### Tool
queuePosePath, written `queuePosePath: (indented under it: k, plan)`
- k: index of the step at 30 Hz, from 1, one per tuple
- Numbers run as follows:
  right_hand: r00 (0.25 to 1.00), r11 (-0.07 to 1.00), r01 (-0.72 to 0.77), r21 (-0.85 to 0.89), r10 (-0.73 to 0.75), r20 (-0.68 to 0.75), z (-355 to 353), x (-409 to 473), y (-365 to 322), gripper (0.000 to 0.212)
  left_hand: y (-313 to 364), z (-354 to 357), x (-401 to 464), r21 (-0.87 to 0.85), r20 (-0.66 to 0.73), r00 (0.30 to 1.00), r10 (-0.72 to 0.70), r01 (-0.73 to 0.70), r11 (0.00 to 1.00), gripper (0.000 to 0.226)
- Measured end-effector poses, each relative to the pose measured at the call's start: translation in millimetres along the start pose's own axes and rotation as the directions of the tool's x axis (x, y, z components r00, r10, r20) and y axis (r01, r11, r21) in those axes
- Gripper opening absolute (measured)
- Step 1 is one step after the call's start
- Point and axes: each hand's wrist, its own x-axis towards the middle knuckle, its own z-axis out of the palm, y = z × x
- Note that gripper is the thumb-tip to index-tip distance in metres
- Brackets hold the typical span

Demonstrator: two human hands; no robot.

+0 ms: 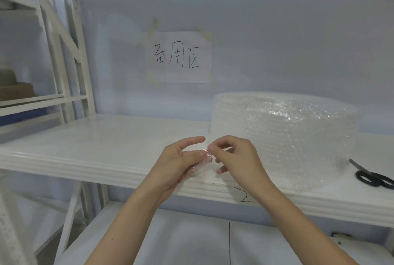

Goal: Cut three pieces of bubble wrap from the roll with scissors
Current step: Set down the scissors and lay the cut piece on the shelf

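The roll of bubble wrap stands on end on the white shelf, right of centre, and both hands work at its loose edge in front of it. The left hand has thumb and fingers closed on a small crumpled bit of the wrap's free end; the right hand pinches the same edge from the other side, its grip nearly shut, fingertips touching the left's.

The step looks like freeing the end of the sheet — best done by peeling the outer layer clear of the roll before pulling, drawing it out flat and level along the shelf, with one hand steadying the roll so it doesn't tip. Only then is it worth reaching for the black-handled scissors, which lie untouched on the shelf just right of the roll.

A paper sign taped to the back wall reads 备用区 in handwriting — and a hand-drawn "2" marks the shelf's front edge.
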Motion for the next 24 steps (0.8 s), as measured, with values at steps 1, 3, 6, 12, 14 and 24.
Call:
queuePosePath:
  k: [1, 3, 6, 12, 14, 24]
  plan:
    - [1.000, 1.000, -0.006, 0.002, 0.006, 0.005, 3.5, 4.0, -0.2, 0.010, -0.1, -4.4, -1.0, 0.009, -0.014, 1.000, 0.007, -0.007, 1.000, 0.035]
    - [1.000, 0.999, -0.024, 0.027, 0.023, 0.016, 10.4, 12.2, 0.2, 0.011, -0.6, -12.7, -2.7, 0.029, -0.036, 0.999, 0.018, -0.017, 0.999, 0.034]
    - [0.997, 0.988, -0.076, 0.133, 0.072, 0.031, 22.0, 25.1, 2.9, 0.013, 0.2, -22.1, -3.6, 0.072, -0.080, 0.996, 0.041, -0.035, 0.997, 0.033]
    - [0.993, 0.952, -0.122, 0.281, 0.119, 0.027, 39.0, 51.1, 3.5, 0.010, -1.6, -36.4, 0.8, 0.119, -0.175, 0.983, 0.049, -0.029, 0.992, 0.032]
    - [0.994, 0.964, -0.109, 0.241, 0.108, 0.018, 42.4, 59.5, 3.3, 0.008, -3.0, -41.4, 4.4, 0.152, -0.180, 0.983, 0.033, -0.006, 0.988, 0.031]
    - [0.994, 0.995, -0.081, -0.056, 0.085, 0.064, 56.3, 92.4, 34.0, 0.003, 15.9, -102.4, 28.4, 0.278, -0.265, 0.949, 0.168, -0.092, 0.956, 0.011]
